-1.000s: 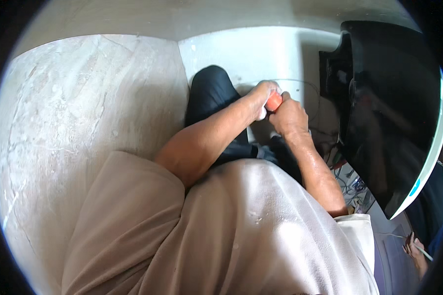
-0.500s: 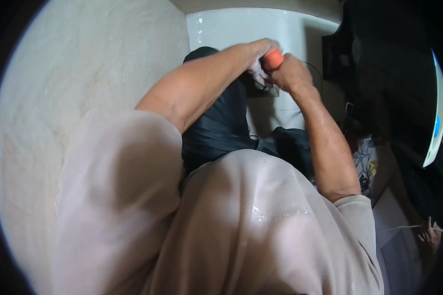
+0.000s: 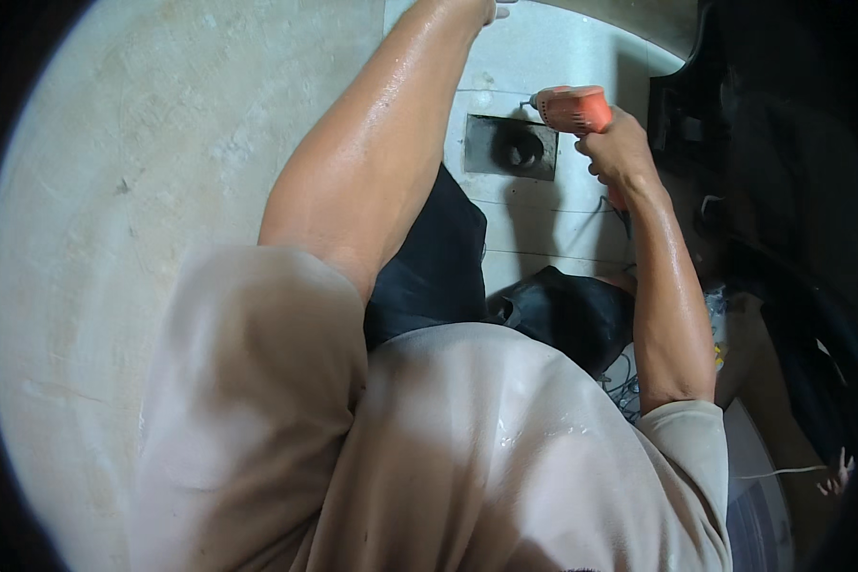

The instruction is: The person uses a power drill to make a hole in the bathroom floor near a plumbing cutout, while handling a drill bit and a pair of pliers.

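Parted since the earlier frame, the left hand point(image 3: 497, 11) is now up at the top edge, away from the drill point(image 3: 574, 110), which the right hand point(image 3: 624, 153) has alone. Right fingers wrap tightly round its grip; the left is mostly cut off, so I cannot tell how open it is or whether it holds anything. The drill lies just ahead of the right hand, its body running roughly crosswise, bit point(image 3: 525, 105) to the left; the left hand is farther off, beyond the bit. Nearer the person than the bit, a square recess point(image 3: 478, 153) opens in the pale surface point(image 3: 505, 197); whether the bit touches anything is unclear, and the recess's inside is dark. Farther right, a black panel point(image 3: 763, 172) fades into shadow, and a co-worker's hand point(image 3: 836, 474) is blurred.
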### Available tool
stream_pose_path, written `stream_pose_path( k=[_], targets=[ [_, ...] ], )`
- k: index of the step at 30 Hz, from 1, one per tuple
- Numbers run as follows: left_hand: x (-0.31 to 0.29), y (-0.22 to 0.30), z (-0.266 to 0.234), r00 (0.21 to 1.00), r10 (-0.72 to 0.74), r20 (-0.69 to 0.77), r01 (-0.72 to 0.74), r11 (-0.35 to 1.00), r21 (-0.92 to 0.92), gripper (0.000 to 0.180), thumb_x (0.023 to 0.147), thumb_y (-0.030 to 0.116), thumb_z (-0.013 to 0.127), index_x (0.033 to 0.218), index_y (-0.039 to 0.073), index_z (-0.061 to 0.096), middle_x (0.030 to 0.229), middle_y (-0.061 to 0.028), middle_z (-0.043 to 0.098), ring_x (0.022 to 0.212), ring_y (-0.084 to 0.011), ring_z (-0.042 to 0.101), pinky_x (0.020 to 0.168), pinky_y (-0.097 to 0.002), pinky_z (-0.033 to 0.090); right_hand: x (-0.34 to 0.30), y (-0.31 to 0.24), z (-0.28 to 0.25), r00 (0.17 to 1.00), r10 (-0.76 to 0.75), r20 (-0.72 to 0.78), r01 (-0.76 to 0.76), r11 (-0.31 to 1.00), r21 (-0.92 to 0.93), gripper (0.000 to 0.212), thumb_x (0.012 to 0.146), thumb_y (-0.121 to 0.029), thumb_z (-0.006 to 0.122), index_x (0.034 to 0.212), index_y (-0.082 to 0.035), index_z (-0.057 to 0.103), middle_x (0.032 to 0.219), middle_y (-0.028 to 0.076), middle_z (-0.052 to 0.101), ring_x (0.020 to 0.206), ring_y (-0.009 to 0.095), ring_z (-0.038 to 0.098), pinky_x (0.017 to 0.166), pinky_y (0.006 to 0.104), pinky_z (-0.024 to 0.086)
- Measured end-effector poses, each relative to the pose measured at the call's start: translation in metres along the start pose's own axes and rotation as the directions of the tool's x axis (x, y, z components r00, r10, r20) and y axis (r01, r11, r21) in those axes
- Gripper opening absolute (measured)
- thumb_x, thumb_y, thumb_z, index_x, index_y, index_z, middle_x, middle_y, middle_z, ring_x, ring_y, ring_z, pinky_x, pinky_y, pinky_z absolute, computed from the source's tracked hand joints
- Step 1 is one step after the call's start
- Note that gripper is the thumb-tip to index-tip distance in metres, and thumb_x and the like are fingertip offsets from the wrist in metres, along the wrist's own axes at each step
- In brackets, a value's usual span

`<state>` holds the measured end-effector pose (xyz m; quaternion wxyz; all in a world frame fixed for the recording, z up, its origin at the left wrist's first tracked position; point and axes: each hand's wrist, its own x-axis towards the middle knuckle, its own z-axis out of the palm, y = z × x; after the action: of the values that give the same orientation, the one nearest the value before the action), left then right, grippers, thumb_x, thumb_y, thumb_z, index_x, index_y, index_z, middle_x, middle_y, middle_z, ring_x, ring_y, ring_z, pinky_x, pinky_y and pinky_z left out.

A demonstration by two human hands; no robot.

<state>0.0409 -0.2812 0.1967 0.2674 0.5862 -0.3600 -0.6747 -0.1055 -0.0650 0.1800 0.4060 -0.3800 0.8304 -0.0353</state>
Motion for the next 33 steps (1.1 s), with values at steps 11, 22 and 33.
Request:
stream_pose_path(
  k=[11, 22, 33],
  targets=[
    [-0.076, 0.044, -0.01, 0.931, 0.362, 0.048, -0.365, 0.93, 0.052, 0.037, 0.1, 0.028, 0.059, 0.126, 0.004, 0.066, 0.109, -0.0166, 0.073, 0.093, -0.0256, 0.071, 0.08, -0.0446, 0.054, -0.013, 0.115, 0.08, 0.997, 0.065, -0.036, 0.017, 0.272, 0.962, 0.031, 0.092, -0.004, 0.065, 0.122, 0.005, 0.059, 0.094, 0.013, 0.067, 0.073, 0.024, 0.07, 0.057, 0.034, 0.058],
    [-0.078, 0.008, 0.017, 0.947, 0.299, 0.121, -0.317, 0.93, 0.184, 0.031, 0.101, 0.03, 0.065, 0.114, 0.003, 0.068, 0.094, -0.0103, 0.073, 0.075, -0.0205, 0.068, 0.063, -0.0376, 0.054, -0.065, 0.177, 0.169, 0.988, -0.097, 0.124, -0.154, -0.433, 0.888, 0.042, 0.097, -0.016, 0.066, 0.133, 0.002, 0.053, 0.107, 0.015, 0.068, 0.096, 0.03, 0.071, 0.07, 0.0372, 0.062],
    [0.013, -0.093, 0.066, 0.723, -0.149, 0.674, -0.455, 0.632, 0.628, 0.027, 0.097, 0.028, 0.07, 0.096, 0.002, 0.074, 0.087, -0.009, 0.076, 0.077, -0.0166, 0.071, 0.065, -0.0333, 0.057, -0.082, 0.206, 0.184, 0.973, 0.23, 0.012, 0.095, -0.448, 0.889, 0.045, 0.096, -0.02, 0.065, 0.135, -0.001, 0.054, 0.107, 0.016, 0.067, 0.095, 0.03, 0.069, 0.078, 0.0433, 0.061]
  ],
)
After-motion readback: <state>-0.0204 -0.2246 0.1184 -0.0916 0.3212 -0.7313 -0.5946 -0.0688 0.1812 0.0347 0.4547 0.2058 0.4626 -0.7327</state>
